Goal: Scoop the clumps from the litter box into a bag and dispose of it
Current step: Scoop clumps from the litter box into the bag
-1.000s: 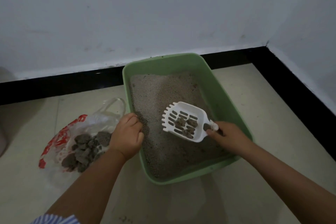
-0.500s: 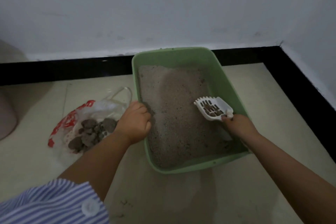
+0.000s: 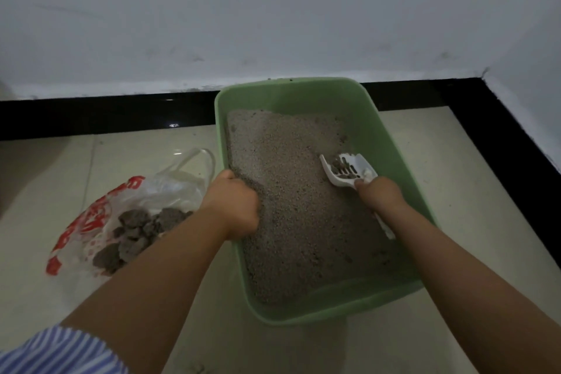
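Observation:
A green litter box (image 3: 391, 143) filled with grey litter (image 3: 291, 191) stands on the tiled floor against the wall. My left hand (image 3: 233, 206) grips the box's left rim. My right hand (image 3: 379, 194) holds a white slotted scoop (image 3: 346, 171) by its handle, over the litter near the right wall. A few dark clumps (image 3: 341, 168) lie in the scoop. To the left of the box lies an open white and red plastic bag (image 3: 100, 218) with several grey clumps (image 3: 136, 231) inside.
A black skirting strip (image 3: 106, 115) runs along the white wall behind the box and turns down the right side at the corner (image 3: 482, 76). Pale floor tiles (image 3: 455, 191) surround the box. A striped sleeve (image 3: 60, 352) shows at the bottom left.
The scoop has moved from the middle of the litter to the right side of the box and tilted. The view has shifted closer. My left hand stays on the rim.

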{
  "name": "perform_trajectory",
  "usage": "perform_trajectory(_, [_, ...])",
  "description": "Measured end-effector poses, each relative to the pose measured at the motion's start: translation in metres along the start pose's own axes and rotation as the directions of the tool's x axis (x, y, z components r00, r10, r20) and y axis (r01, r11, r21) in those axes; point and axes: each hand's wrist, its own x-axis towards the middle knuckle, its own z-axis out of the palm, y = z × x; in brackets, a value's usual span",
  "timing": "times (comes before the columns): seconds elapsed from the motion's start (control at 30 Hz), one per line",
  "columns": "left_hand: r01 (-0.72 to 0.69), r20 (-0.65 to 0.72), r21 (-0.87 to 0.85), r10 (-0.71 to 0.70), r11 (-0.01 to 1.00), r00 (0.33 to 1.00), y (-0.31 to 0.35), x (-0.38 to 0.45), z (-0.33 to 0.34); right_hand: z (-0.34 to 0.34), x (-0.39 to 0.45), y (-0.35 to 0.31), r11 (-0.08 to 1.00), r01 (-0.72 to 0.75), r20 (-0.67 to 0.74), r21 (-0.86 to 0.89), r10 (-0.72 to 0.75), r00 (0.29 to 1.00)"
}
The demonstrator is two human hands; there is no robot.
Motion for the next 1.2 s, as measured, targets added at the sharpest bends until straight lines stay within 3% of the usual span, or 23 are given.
perform_trajectory(0.5, [-0.019, -0.052, -0.105, 0.014, 0.994, 0.999, -0.003, -0.001, 0.005, 0.006, 0.048, -0.041, 0.995, 0.030, -0.064, 0.099, -0.024, 0.998])
perform_trajectory(0.63, [-0.025, -0.045, -0.128, 0.019, 0.991, 0.999, -0.003, -0.001, 0.003, 0.003, 0.058, -0.040, 0.997, 0.068, -0.116, 0.026, -0.065, 0.991])
perform_trajectory(0.83, [-0.018, -0.061, -0.144, 0.009, 0.989, 0.998, -0.003, 0.000, 0.005, 0.017, 0.057, -0.025, 0.968, 0.217, -0.193, -0.128, -0.239, 0.952])
perform_trajectory(1.0, [-0.016, -0.102, -0.129, 0.003, 0.992, 0.995, -0.003, 0.000, 0.007, 0.018, 0.033, -0.008, 0.953, 0.302, -0.318, 0.011, -0.283, 0.905])
perform_trajectory(1.2, [-0.006, -0.140, -0.138, -0.013, 0.990, 0.990, -0.002, -0.004, 0.006, 0.012, -0.001, 0.016, 0.924, 0.376, -0.299, 0.074, -0.339, 0.892])
